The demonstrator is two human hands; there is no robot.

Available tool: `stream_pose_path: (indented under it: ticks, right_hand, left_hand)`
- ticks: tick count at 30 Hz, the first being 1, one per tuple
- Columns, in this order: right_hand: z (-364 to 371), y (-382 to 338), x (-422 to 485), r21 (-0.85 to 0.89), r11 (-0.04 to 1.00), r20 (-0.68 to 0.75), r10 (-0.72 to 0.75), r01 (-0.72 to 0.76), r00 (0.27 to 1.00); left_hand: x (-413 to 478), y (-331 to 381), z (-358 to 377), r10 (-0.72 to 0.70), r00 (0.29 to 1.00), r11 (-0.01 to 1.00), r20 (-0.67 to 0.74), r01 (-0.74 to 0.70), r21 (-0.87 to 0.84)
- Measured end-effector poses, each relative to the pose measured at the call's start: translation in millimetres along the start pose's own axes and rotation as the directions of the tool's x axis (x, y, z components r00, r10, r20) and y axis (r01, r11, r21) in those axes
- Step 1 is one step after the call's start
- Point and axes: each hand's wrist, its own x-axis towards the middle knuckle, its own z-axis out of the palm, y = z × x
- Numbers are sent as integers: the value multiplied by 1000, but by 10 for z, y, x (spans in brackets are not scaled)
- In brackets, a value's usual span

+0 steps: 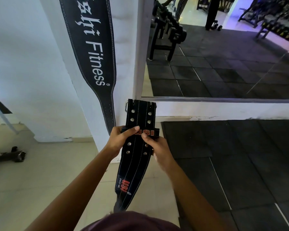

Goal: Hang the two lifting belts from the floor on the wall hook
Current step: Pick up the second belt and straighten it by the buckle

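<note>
A black lifting belt with white "Fitness" lettering [93, 52] hangs down the white wall; its top runs out of view, so the hook is hidden. I hold a second black belt with red "USI" logos [140, 117] upright in front of me, its metal buckle at the top and its wide end hanging down toward my body. My left hand [122, 139] grips its left edge at the keeper loop, thumb across the front. My right hand [157, 147] grips the right edge just below the loop.
A large mirror [223, 55] on the right wall reflects a dumbbell rack and black rubber floor. Black rubber mats [240, 164] cover the floor to the right, beige tiles [48, 180] to the left. A black dumbbell [12, 155] lies on the tiles at far left.
</note>
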Motion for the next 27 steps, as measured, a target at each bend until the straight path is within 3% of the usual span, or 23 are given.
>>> stream_pose_path:
  ticks: [7, 11, 13, 18, 27]
  right_hand:
    - [47, -74, 21, 126, 992, -64, 11, -3, 998]
    - [90, -117, 42, 91, 996, -46, 13, -8, 999]
    - [123, -126, 42, 95, 995, -30, -2, 5, 1000]
    - [208, -101, 37, 112, 993, -14, -40, 42, 999]
    - [55, -231, 183, 135, 986, -98, -84, 97, 992]
  left_hand:
    - [95, 197, -12, -27, 998, 1000, 63, 27, 1]
    - [392, 625, -109, -5, 1000, 1000, 27, 6, -26]
    - [478, 702, -155, -15, 997, 1000, 78, 15, 9]
    - [162, 286, -261, -94, 961, 994, 261, 75, 80]
    - [-127, -252, -328, -85, 973, 994, 215, 67, 90]
